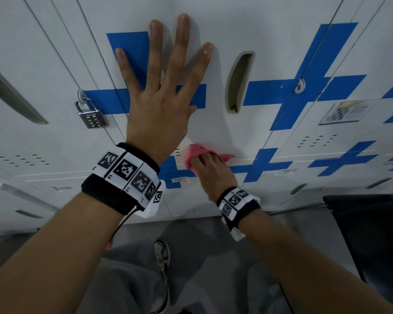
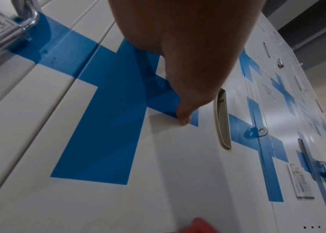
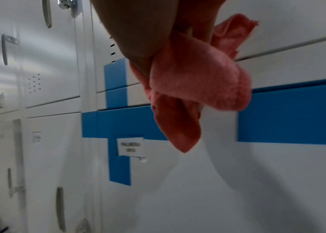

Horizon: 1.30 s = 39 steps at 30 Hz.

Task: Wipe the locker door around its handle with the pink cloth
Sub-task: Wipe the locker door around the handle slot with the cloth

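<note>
Right hand [image 1: 210,168] grips crumpled pink cloth [image 1: 196,155].

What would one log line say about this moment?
left hand: flat on locker door | right hand: grips pink cloth near door's bottom edge | handle: above cloth, apart from it

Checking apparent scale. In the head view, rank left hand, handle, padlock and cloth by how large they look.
1. Left hand, far the largest, though nearest the camera.
2. Handle.
3. Cloth, partly hidden by the right hand.
4. Padlock.
Cloth and padlock look alike; order unsure.
</note>
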Motion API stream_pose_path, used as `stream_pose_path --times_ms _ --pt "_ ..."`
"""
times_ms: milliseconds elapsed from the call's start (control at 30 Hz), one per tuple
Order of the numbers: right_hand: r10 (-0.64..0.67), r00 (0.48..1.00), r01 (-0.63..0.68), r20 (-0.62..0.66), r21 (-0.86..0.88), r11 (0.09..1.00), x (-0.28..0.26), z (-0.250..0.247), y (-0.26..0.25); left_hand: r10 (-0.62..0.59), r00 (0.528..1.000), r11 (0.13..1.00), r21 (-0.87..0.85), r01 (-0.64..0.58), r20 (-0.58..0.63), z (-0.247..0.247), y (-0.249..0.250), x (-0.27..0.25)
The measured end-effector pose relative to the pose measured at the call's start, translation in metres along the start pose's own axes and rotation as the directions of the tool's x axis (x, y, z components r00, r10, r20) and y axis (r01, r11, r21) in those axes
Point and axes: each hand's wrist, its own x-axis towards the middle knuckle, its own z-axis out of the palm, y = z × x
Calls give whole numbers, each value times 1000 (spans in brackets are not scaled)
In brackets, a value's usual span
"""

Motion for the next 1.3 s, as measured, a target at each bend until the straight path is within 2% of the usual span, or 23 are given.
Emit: stream_pose_path --times_ms 33,67,167,267,333,433,533,633,700,733,800,900,967,1033,1100,1167,1233,1300 --pt "30 998 -29 47 -7 1000 -5 -5 12 1 1000 1000 -2 -1 0 1 0 0" --pt "77 996 -77 36 -2 997 -12 -9 26 1 1000 1000 -2 -1 0 1 -1 0" --pt "259 963 -257 -80 36 966 -31 -20 60 -2 1000 1000 6 2 -8 2 0 1" --pt "352 924 -335 -147 127 933 -31 -20 56 -4 1000 1000 3 4 -15 2 2 1" --pt "416 897 -385 -147 200 901 -21 -14 40 -2 1000 1000 1 2 -18 3 2 1" --pt "371 914 -338 -166 196 920 -4 0 14 -2 1000 1000 -3 2 -13 3 2 2" --pt "153 977 -139 -148 102 985 9 8 -13 0 1000 1000 -3 0 -8 2 2 2" --pt "49 991 -38 -122 91 995 10 -8 -20 15 1000 1000 0 -15 -11 2 -2 0" --pt "98 991 -88 -93 112 990 2 -28 -3 27 1000 1000 6 -27 -15 3 -4 0" --pt "140 983 -124 -118 134 983 -3 -41 8 31 999 1000 7 -30 -15 3 -4 0" --pt "190 954 -155 -233 161 975 -7 -66 23 26 1000 1000 4 -26 -14 3 -3 1" --pt "164 897 -114 -412 143 983 1 -88 23 23 1000 1000 -12 -23 -14 2 0 0" --pt "184 866 -96 -465 206 974 6 -93 16 23 1000 1000 -17 -23 -13 2 0 0" --pt "153 874 -63 -461 205 977 4 -88 14 24 1000 999 -22 -24 -6 1 0 0" --pt "101 919 -49 -381 144 988 -2 -83 21 32 999 999 -25 -32 4 0 -1 0" --pt "97 935 -61 -341 115 991 -7 -87 30 46 999 998 -46 -45 18 -1 -3 -1" --pt "141 911 -79 -388 171 982 -5 -97 27 44 999 995 -87 -44 2 -3 -4 -3" --pt "217 861 -95 -460 275 957 2 -103 16 37 999 991 -129 -39 -21 -7 -4 -4"
